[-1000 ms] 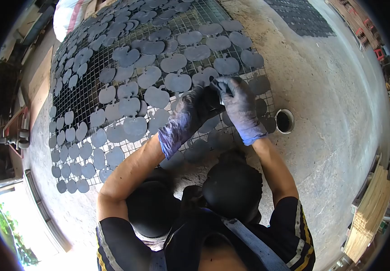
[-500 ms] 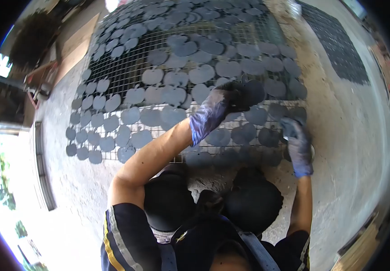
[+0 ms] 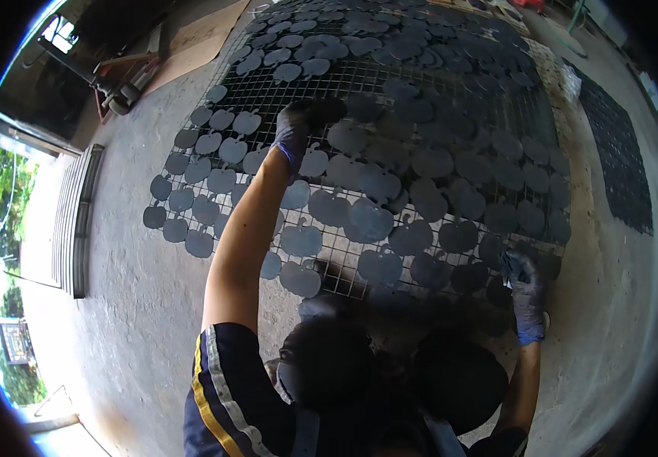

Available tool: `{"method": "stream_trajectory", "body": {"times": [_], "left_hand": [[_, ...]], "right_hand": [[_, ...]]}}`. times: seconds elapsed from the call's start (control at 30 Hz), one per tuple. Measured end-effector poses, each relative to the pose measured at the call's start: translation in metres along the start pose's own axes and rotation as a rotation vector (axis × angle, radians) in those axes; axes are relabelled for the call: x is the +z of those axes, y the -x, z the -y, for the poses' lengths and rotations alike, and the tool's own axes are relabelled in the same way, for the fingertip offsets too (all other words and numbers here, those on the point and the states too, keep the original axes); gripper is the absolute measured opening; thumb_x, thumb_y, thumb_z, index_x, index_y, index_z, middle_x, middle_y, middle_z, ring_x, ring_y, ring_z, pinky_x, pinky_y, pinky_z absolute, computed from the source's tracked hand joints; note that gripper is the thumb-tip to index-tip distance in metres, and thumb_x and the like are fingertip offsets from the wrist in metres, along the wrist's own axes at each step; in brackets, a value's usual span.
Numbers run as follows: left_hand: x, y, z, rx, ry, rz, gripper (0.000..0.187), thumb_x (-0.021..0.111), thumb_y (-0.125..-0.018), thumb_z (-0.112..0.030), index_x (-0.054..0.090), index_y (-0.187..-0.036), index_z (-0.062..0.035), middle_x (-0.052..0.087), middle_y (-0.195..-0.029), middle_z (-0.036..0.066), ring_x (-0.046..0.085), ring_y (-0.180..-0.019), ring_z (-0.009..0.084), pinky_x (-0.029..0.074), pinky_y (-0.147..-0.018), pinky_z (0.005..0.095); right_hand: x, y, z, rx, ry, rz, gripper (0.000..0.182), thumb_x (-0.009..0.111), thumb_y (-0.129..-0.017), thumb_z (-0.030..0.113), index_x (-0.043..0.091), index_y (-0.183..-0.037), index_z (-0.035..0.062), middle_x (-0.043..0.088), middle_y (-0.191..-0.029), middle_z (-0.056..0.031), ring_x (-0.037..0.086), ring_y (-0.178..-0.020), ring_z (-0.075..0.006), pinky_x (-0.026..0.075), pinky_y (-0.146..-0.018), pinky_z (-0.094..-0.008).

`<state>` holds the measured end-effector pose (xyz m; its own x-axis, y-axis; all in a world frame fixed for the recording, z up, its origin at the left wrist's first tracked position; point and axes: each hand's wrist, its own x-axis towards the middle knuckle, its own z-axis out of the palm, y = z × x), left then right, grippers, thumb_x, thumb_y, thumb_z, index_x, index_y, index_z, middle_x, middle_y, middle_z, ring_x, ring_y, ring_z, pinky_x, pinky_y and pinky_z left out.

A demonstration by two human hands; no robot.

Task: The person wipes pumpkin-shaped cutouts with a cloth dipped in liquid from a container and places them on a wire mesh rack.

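Note:
My left hand [image 3: 295, 129], in a stained purple glove, reaches out over the wire mesh [image 3: 348, 78] and is closed on a dark flat piece [image 3: 327, 113]. Many dark, flat, apple-shaped pieces [image 3: 368, 221] lie on the mesh around and below it, some overlapping. My right hand [image 3: 523, 274], also gloved, is at the near right edge of the pieces. Its fingers are bent around something small and pale, too hidden to name.
A pallet jack [image 3: 119, 91] stands at the upper left beside a brown board [image 3: 199, 42]. Corrugated sheets [image 3: 77, 221] lie on the left floor. A dark patterned mat [image 3: 618, 145] lies at right. My knees are at the mesh's near edge.
My left hand has moved left and farther out over the mesh with a dark piece. My right hand stays near the right edge. The camera view has shifted and turned.

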<state>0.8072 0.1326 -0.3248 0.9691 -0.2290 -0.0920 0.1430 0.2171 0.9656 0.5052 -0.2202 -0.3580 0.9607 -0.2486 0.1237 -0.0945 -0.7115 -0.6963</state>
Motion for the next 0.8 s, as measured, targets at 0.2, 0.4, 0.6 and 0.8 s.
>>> {"method": "stream_trajectory", "body": {"times": [0.2,0.4,0.6,0.8], "left_hand": [[-0.034,-0.014,0.005,0.026,0.095,0.049,0.023,0.052,-0.076,-0.007,0.054,-0.098,0.0021,0.059,-0.087,0.008,0.057,-0.072,0.0134,0.046,-0.063,0.0229],[-0.056,-0.035,0.010,0.046,-0.023,-0.023,0.021,0.054,-0.075,-0.009,0.057,-0.092,0.0013,0.060,-0.083,0.009,0.059,-0.072,0.0172,0.047,-0.062,0.0255],[-0.104,-0.089,0.042,0.455,-0.807,-0.364,0.036,0.058,-0.071,-0.025,0.053,-0.104,-0.0101,0.057,-0.093,0.014,0.055,-0.083,0.0298,0.045,-0.071,0.0344],[-0.164,-0.029,-0.030,0.087,-1.047,-0.413,0.027,0.055,-0.070,-0.024,0.058,-0.094,-0.0122,0.059,-0.087,0.011,0.056,-0.083,0.0276,0.044,-0.070,0.0352]], "right_hand": [[0.017,-0.021,0.029,0.005,-0.052,0.002,0.023,0.053,-0.072,0.000,0.054,-0.094,0.0039,0.057,-0.090,-0.0100,0.055,-0.085,-0.0207,0.043,-0.074,-0.0286],[0.023,-0.033,0.055,-0.029,-0.008,0.096,0.021,0.050,-0.076,0.001,0.053,-0.097,0.0034,0.057,-0.092,-0.0070,0.053,-0.085,-0.0154,0.043,-0.074,-0.0260],[0.021,-0.028,0.073,-0.061,-0.052,0.130,0.022,0.048,-0.077,0.000,0.053,-0.098,0.0021,0.057,-0.094,-0.0055,0.052,-0.087,-0.0124,0.042,-0.076,-0.0244],[0.023,-0.024,0.063,0.052,-0.201,0.170,0.022,0.048,-0.080,0.004,0.052,-0.101,0.0018,0.055,-0.099,-0.0073,0.052,-0.092,-0.0149,0.041,-0.080,-0.0240]]}}
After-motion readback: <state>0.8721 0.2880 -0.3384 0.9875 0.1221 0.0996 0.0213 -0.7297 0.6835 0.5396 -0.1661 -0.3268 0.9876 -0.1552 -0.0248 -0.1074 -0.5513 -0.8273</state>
